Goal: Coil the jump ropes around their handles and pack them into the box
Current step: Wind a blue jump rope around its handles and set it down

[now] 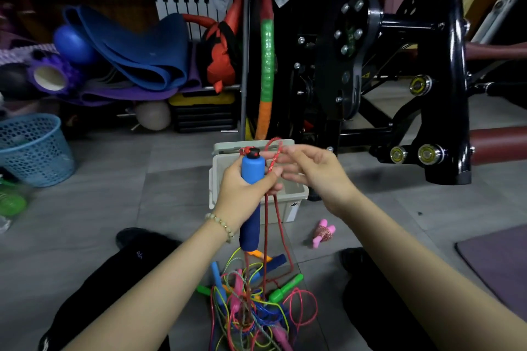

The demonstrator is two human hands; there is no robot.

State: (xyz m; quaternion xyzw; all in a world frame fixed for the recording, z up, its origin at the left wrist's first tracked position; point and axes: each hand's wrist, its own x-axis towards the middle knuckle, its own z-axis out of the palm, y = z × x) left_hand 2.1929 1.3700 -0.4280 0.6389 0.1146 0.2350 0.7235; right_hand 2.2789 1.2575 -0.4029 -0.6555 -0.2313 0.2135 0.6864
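- The left hand (242, 191) grips a blue handle (252, 169) upright in front of the chest, fingers curled round it; a black cap tops the handle.
- A darker blue handle (251, 226) hangs just below the same fist, in line with the first.
- The right hand (310, 172) is just beside the left, fingers stretched out and spread, their tips touching a loop of the red rope (266, 236) near the handle's top.
- The red rope rises in a loop above the cap, then drops in two strands past the left hand down to the floor (171, 179).
- The box (296, 198), off-white and open, stands on the floor right behind the hands.
- A tangled pile of ropes (251, 310) in many colours lies on the floor between the person's legs, with a green handle (285, 288) at its right edge.
- A pink rope (323, 232), already coiled, lies on the floor near the box's right corner.
- A beaded bracelet (221, 226) circles the left wrist.
- A blue basket (34, 148) stands far left.
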